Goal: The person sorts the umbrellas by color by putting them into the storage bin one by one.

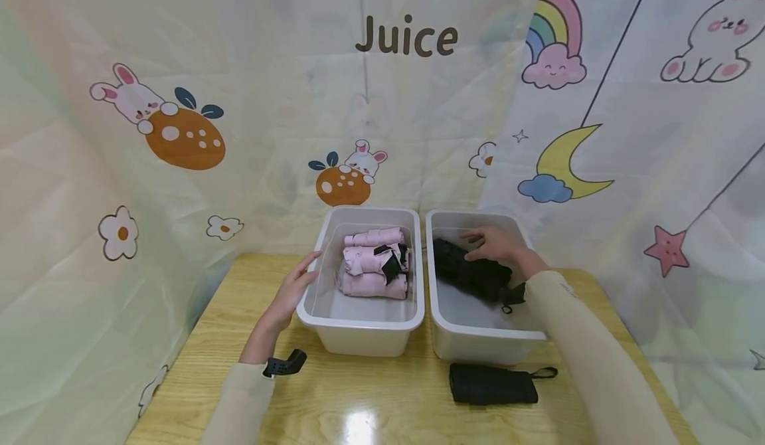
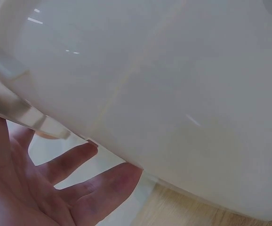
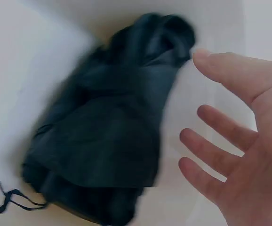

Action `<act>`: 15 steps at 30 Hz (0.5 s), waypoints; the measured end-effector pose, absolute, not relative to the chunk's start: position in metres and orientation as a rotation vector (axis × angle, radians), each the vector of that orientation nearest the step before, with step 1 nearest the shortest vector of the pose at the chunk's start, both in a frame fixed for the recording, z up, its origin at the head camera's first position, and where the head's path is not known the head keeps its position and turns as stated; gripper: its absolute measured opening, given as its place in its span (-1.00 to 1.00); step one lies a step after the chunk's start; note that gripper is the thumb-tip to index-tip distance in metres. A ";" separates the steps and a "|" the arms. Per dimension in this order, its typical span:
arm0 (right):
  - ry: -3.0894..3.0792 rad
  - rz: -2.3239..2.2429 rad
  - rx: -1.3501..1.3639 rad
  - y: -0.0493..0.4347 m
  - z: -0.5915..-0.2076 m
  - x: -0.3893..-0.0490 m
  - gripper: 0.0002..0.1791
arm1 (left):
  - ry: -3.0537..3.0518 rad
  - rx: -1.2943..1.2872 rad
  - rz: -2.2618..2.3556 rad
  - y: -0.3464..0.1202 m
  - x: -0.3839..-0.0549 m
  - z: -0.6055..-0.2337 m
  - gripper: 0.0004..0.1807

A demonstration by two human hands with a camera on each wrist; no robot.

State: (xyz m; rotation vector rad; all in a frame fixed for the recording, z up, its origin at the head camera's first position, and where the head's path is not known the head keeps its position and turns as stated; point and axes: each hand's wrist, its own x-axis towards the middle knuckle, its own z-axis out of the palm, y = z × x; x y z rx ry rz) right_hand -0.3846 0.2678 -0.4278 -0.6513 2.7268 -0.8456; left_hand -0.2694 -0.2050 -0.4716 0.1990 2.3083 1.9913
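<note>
Two white plastic bins stand side by side. The left bin [image 1: 366, 324] contains several rolled pink cloth bundles [image 1: 373, 285], which look like folded umbrellas; a black piece [image 1: 391, 266] lies across the middle one. My left hand [image 1: 294, 289] touches this bin's left side near the rim, and its fingertips [image 2: 119, 181] rest against the wall in the left wrist view. Inside the right bin [image 1: 487, 331] lies a black folded umbrella [image 1: 469, 269] with a thin cord loop [image 3: 6, 195]. Spread fingers mark my right hand [image 1: 499, 244], just beside and above the black umbrella, holding nothing.
A black pouch-like bundle [image 1: 493, 385] with a wrist strap [image 1: 544, 372] lies on the wooden table [image 1: 311, 405] in front of the right bin. Behind the bins hangs a printed curtain [image 1: 269, 133]. A black band [image 1: 285, 363] sits on my left wrist.
</note>
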 end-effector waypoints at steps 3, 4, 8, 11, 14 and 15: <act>2.698 -0.909 -0.681 0.271 -0.410 -0.379 -0.37 | 2.312 0.194 1.992 -0.205 -0.269 -0.472 -0.48; 2.690 -0.925 -0.692 0.272 -0.404 -0.376 -0.37 | 2.315 0.196 1.986 -0.205 -0.269 -0.471 -0.47; 2.676 -0.990 -0.721 0.272 -0.382 -0.361 -0.36 | 2.316 0.197 1.982 -0.204 -0.269 -0.470 -0.47; 2.687 -1.000 -0.822 0.270 -0.364 -0.343 -0.40 | 2.315 0.191 1.979 -0.204 -0.269 -0.469 -0.47; 2.710 -0.990 -0.911 0.267 -0.350 -0.324 -0.44 | 2.323 0.186 1.972 -0.205 -0.269 -0.469 -0.47; 2.720 -0.985 -0.936 0.265 -0.345 -0.318 -0.45 | 2.326 0.189 1.970 -0.205 -0.269 -0.469 -0.46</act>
